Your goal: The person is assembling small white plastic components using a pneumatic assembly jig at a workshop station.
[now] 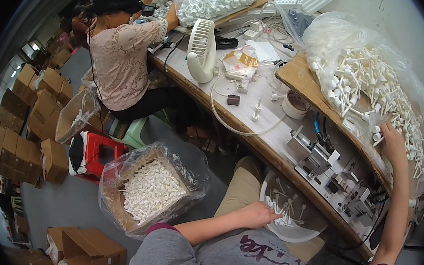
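Observation:
My left hand (258,215) is over the white basin (303,235) by my lap, its fingers closed, with white plastic stems (283,218) at the fingertips. More stems with wide ends lie loose in the basin. At the right, my right hand (392,140) reaches to the near edge of a large heap of white plastic stems with caps (370,79) in a clear bag. A white capped stem (377,136) shows at its fingers, which look closed around it. Between my hands, a metal fixture (311,149) with clamps and blue tubing stands on the bench.
A cardboard sheet (315,92) borders the heap. The bench holds a white fan (201,51), a tape roll (296,105) and looping tubing. A lined carton (153,189) of white parts sits left of my leg. A co-worker (126,64) sits at the bench's far end. Several cartons (47,112) stand left.

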The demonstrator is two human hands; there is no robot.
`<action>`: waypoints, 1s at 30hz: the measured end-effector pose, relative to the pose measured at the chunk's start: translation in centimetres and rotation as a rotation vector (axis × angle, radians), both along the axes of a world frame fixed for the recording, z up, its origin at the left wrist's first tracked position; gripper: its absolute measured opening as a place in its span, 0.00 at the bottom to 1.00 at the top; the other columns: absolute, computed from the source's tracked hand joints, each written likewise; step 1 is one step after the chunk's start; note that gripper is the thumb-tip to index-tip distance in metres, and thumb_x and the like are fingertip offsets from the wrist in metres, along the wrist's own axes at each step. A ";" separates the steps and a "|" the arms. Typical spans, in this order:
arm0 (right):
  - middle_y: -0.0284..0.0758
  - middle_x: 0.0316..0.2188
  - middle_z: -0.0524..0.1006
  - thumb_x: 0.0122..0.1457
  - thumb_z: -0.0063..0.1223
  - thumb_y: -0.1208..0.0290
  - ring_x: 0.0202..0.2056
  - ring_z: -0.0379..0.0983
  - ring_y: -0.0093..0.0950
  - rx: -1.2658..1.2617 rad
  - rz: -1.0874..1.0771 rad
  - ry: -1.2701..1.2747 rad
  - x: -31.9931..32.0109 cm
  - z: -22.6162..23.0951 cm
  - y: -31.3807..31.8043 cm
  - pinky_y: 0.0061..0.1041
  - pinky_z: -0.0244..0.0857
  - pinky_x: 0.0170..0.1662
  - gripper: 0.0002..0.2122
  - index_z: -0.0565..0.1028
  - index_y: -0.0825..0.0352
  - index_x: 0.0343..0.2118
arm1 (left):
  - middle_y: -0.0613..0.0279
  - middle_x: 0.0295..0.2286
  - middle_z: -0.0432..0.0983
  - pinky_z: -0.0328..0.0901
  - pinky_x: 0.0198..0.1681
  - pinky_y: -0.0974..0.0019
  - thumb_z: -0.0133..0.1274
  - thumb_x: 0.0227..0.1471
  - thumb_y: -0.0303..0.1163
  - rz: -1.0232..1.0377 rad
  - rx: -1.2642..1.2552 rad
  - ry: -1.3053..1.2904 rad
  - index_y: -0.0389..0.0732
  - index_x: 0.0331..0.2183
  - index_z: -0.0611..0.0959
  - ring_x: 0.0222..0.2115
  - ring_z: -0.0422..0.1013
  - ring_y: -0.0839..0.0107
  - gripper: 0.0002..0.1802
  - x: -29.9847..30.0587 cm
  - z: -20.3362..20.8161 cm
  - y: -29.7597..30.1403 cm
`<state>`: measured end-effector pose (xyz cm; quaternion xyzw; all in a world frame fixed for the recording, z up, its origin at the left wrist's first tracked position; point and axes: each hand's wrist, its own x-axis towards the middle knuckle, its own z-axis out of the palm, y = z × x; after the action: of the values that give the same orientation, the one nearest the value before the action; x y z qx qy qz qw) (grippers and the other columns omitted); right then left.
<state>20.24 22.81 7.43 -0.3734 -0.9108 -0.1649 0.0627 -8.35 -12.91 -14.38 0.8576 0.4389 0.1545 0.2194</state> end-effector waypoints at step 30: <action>0.51 0.47 0.72 0.56 0.47 0.85 0.48 0.71 0.51 0.261 0.137 0.217 4.2 -1.3 -8.5 0.41 0.67 0.48 0.19 0.67 0.72 0.51 | 0.54 0.45 0.73 0.74 0.40 0.67 0.59 0.52 0.30 0.199 -0.014 -1.158 0.35 0.57 0.70 0.40 0.75 0.66 0.31 5.1 17.7 12.3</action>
<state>24.44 14.33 6.09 -0.3147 -0.8928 -0.2359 0.2195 -3.29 -0.66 3.30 0.5867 0.3269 0.6149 0.4133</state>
